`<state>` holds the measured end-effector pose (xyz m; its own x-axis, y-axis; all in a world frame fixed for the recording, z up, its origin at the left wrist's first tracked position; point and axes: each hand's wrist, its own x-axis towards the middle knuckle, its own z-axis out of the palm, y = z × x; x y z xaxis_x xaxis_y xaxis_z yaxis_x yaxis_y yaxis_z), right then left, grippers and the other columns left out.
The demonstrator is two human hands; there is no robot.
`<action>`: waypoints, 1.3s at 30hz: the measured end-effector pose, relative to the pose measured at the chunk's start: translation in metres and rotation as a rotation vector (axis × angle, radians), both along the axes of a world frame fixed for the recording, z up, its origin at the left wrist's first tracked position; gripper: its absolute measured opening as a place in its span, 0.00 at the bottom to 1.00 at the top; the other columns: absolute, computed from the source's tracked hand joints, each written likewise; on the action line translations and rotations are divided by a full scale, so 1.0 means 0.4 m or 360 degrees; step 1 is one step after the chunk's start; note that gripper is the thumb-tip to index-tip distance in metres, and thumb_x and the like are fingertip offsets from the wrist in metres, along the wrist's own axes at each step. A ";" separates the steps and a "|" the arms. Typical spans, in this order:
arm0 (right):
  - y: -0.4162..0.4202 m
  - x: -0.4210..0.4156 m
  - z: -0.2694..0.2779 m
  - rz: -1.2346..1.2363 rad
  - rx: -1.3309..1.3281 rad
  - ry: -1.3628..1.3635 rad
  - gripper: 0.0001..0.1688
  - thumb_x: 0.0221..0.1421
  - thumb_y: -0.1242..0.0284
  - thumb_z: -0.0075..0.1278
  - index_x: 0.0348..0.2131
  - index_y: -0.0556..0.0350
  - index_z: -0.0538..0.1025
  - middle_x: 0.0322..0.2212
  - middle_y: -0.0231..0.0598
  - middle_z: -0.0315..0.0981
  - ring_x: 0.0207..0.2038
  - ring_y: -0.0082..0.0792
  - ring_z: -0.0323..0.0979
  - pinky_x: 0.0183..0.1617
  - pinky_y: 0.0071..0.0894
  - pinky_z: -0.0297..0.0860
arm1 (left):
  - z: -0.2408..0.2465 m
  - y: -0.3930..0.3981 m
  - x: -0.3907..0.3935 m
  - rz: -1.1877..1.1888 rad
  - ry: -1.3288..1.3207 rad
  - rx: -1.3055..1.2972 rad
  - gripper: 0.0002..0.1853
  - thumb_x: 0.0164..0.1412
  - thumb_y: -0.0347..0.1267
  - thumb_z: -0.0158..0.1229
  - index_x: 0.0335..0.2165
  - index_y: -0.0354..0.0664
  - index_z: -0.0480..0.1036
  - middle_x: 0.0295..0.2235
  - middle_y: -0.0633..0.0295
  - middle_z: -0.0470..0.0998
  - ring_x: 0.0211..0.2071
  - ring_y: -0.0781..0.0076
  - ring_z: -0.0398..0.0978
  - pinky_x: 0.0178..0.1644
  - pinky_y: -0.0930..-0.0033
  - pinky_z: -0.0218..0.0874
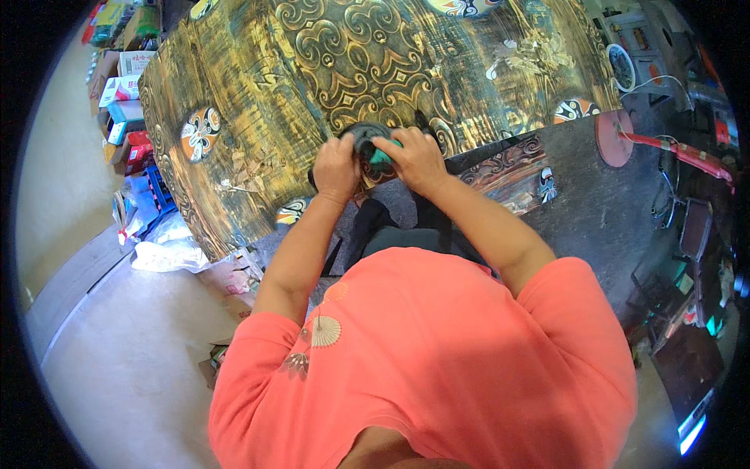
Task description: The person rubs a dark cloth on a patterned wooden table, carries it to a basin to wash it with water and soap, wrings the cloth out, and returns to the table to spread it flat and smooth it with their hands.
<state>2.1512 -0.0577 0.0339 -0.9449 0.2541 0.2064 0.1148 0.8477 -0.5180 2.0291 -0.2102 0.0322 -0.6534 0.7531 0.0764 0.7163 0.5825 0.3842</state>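
Note:
Both hands are close together at the near edge of a large table covered with patterned sheeting (258, 94). Between them is a rounded black item (366, 133), whose exact kind I cannot tell. My left hand (338, 164) grips its left side with curled fingers. My right hand (417, 158) is closed on a small green thing (384, 153) at the right side of the black item. The undersides of both things and some fingertips are hidden. Scraps of pale material (243, 176) lie on the table to the left of my left hand.
More pale scraps (536, 55) lie on the table's far right part. Boxes (120, 88) and a blue crate (159, 190) stand past its left edge, near clear plastic wrapping (170, 252). A round pink seat (614, 138) and a white-rimmed basin (621, 67) are at right.

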 end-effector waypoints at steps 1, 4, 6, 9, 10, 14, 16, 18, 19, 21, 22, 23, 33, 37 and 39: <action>0.018 -0.035 -0.011 0.0031 0.0010 0.0039 0.25 0.46 0.75 0.49 0.45 0.31 0.74 0.35 0.33 0.69 0.38 0.37 0.67 0.36 0.38 0.62 | -0.012 0.014 -0.024 0.0033 0.0021 0.0023 0.22 0.45 0.26 0.59 0.42 0.45 0.68 0.29 0.53 0.68 0.35 0.49 0.69 0.38 0.52 0.62; 0.087 -0.200 -0.045 -0.0067 0.0089 0.0190 0.22 0.49 0.73 0.46 0.44 0.30 0.74 0.35 0.34 0.69 0.40 0.39 0.67 0.38 0.40 0.63 | 0.006 0.119 -0.132 0.0313 0.0131 0.0013 0.18 0.49 0.26 0.55 0.42 0.44 0.68 0.32 0.52 0.71 0.36 0.48 0.70 0.39 0.52 0.63; 0.107 -0.296 -0.037 -0.0168 0.0019 0.0117 0.19 0.51 0.72 0.44 0.42 0.26 0.75 0.34 0.32 0.69 0.40 0.38 0.68 0.39 0.40 0.63 | 0.006 0.162 -0.206 0.0467 0.0098 -0.0053 0.18 0.51 0.26 0.54 0.43 0.41 0.68 0.36 0.51 0.72 0.37 0.47 0.70 0.40 0.50 0.63; 0.115 -0.306 -0.025 -0.0242 -0.0012 0.0085 0.19 0.51 0.72 0.44 0.41 0.26 0.75 0.34 0.33 0.69 0.40 0.39 0.68 0.38 0.41 0.63 | 0.024 0.192 -0.212 0.0527 0.0044 -0.0184 0.19 0.51 0.27 0.54 0.45 0.41 0.67 0.36 0.49 0.71 0.38 0.44 0.70 0.42 0.50 0.62; 0.122 -0.289 -0.029 -0.0184 -0.0018 0.0017 0.19 0.51 0.72 0.45 0.41 0.28 0.75 0.34 0.34 0.69 0.40 0.39 0.68 0.38 0.42 0.63 | 0.005 0.176 -0.194 0.0397 0.0085 -0.0066 0.19 0.51 0.26 0.55 0.45 0.42 0.67 0.35 0.49 0.70 0.37 0.44 0.70 0.41 0.50 0.62; 0.120 -0.036 -0.009 -0.0109 -0.0002 0.0036 0.22 0.46 0.75 0.48 0.42 0.30 0.74 0.34 0.32 0.69 0.39 0.38 0.68 0.37 0.40 0.62 | 0.006 0.130 0.005 0.0106 -0.0048 -0.0010 0.19 0.48 0.27 0.57 0.41 0.44 0.67 0.31 0.52 0.68 0.36 0.49 0.68 0.38 0.52 0.61; 0.130 0.068 0.011 -0.0110 -0.0060 -0.0122 0.24 0.45 0.77 0.49 0.43 0.30 0.74 0.35 0.32 0.69 0.40 0.37 0.67 0.37 0.39 0.62 | 0.004 0.142 0.083 0.0026 -0.0037 -0.0051 0.19 0.46 0.26 0.57 0.41 0.45 0.68 0.30 0.53 0.68 0.35 0.50 0.69 0.37 0.52 0.62; 0.149 0.060 0.003 -0.0123 -0.0023 -0.0073 0.25 0.45 0.77 0.49 0.44 0.31 0.74 0.36 0.32 0.70 0.40 0.37 0.67 0.37 0.38 0.62 | 0.001 0.174 0.082 0.0007 -0.0010 -0.0037 0.18 0.46 0.26 0.57 0.40 0.44 0.68 0.30 0.53 0.68 0.35 0.50 0.69 0.36 0.53 0.63; 0.153 0.062 -0.001 -0.0132 -0.0012 -0.0054 0.25 0.45 0.77 0.49 0.44 0.31 0.74 0.36 0.32 0.70 0.40 0.37 0.67 0.37 0.38 0.62 | -0.004 0.192 0.059 -0.0013 0.0002 0.0022 0.18 0.47 0.26 0.56 0.40 0.44 0.68 0.30 0.53 0.68 0.34 0.50 0.69 0.36 0.53 0.63; 0.211 -0.020 -0.018 -0.0211 0.0102 0.0063 0.26 0.45 0.77 0.49 0.45 0.32 0.74 0.38 0.33 0.71 0.41 0.38 0.67 0.38 0.38 0.63 | 0.000 0.260 -0.005 -0.0009 0.0015 0.0045 0.15 0.49 0.26 0.55 0.38 0.43 0.67 0.29 0.53 0.68 0.34 0.49 0.69 0.36 0.52 0.63; 0.238 -0.065 -0.016 -0.0244 0.0094 0.0089 0.26 0.45 0.76 0.50 0.46 0.32 0.73 0.38 0.32 0.71 0.42 0.38 0.68 0.39 0.39 0.64 | 0.004 0.302 -0.038 0.0095 -0.0009 0.0003 0.12 0.50 0.26 0.53 0.37 0.43 0.68 0.30 0.52 0.69 0.34 0.48 0.70 0.35 0.50 0.63; 0.257 -0.104 -0.019 -0.0285 0.0071 0.0120 0.25 0.46 0.75 0.50 0.45 0.30 0.74 0.37 0.31 0.70 0.41 0.38 0.68 0.41 0.39 0.64 | 0.006 0.336 -0.068 0.0202 0.0016 -0.0040 0.12 0.51 0.26 0.53 0.37 0.43 0.68 0.31 0.51 0.70 0.35 0.47 0.70 0.36 0.49 0.63; 0.183 0.018 -0.007 -0.0504 -0.0009 -0.0101 0.24 0.48 0.75 0.49 0.44 0.24 0.74 0.38 0.30 0.68 0.41 0.37 0.66 0.40 0.41 0.62 | 0.014 0.291 -0.001 -0.0088 -0.0087 -0.0248 0.17 0.51 0.27 0.54 0.43 0.40 0.66 0.34 0.45 0.70 0.39 0.40 0.68 0.40 0.47 0.59; 0.157 0.082 0.044 -0.0539 -0.0317 -0.0283 0.26 0.53 0.77 0.48 0.51 0.35 0.69 0.47 0.37 0.65 0.49 0.43 0.64 0.52 0.44 0.62 | 0.022 0.272 0.025 -0.0216 -0.0099 -0.0265 0.17 0.55 0.30 0.54 0.43 0.37 0.65 0.34 0.45 0.71 0.38 0.42 0.68 0.40 0.47 0.59; 0.131 0.168 0.061 -0.0665 -0.0560 0.0053 0.27 0.51 0.75 0.48 0.52 0.42 0.68 0.47 0.41 0.65 0.51 0.46 0.63 0.54 0.45 0.61 | 0.003 0.260 0.013 -0.0285 -0.0057 -0.0279 0.19 0.56 0.33 0.55 0.46 0.38 0.66 0.36 0.45 0.71 0.40 0.43 0.69 0.41 0.48 0.60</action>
